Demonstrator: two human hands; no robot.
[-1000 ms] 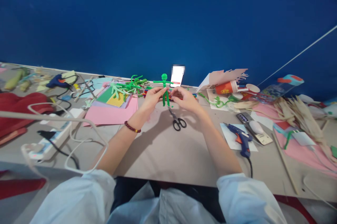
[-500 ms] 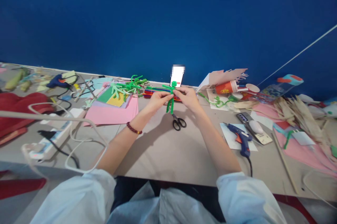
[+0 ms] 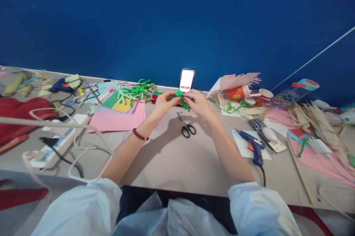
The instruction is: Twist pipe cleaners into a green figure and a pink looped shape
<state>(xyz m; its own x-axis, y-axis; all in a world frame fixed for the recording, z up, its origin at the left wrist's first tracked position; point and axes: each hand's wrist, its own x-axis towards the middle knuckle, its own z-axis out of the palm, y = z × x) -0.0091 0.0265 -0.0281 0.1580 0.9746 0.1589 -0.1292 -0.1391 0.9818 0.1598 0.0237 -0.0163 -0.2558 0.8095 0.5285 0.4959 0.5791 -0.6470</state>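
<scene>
In the head view, the green fuzzy figure (image 3: 179,93) is near the centre of the frame, a little below mid-height, its coiled round head uppermost and its legs slanting down to the right. Both hands have it pinched: the left hand (image 3: 163,105) grips it with thumb and fingertips just under the head, and the right hand (image 3: 199,103) closes its fingertips on the other side. Exactly which part each fingertip presses is too small to tell.

Just below the hands, scissors (image 3: 189,129) with black handles lie on the table (image 3: 177,166), blades pointing up the frame. Behind the hands a phone (image 3: 186,80) with a bright screen stands tilted against the blue wall (image 3: 177,18); a bundle of coloured stems (image 3: 154,99) is partly hidden by the left hand.

Left of centre are pink paper (image 3: 116,122) and a tangle of green stems (image 3: 141,89); at lower left, a white power strip (image 3: 57,145) sits among cables. Right of centre lie an orange cup (image 3: 237,92) and — nearer the right forearm — a blue glue gun (image 3: 255,146) on a pale sheet (image 3: 239,146).
</scene>
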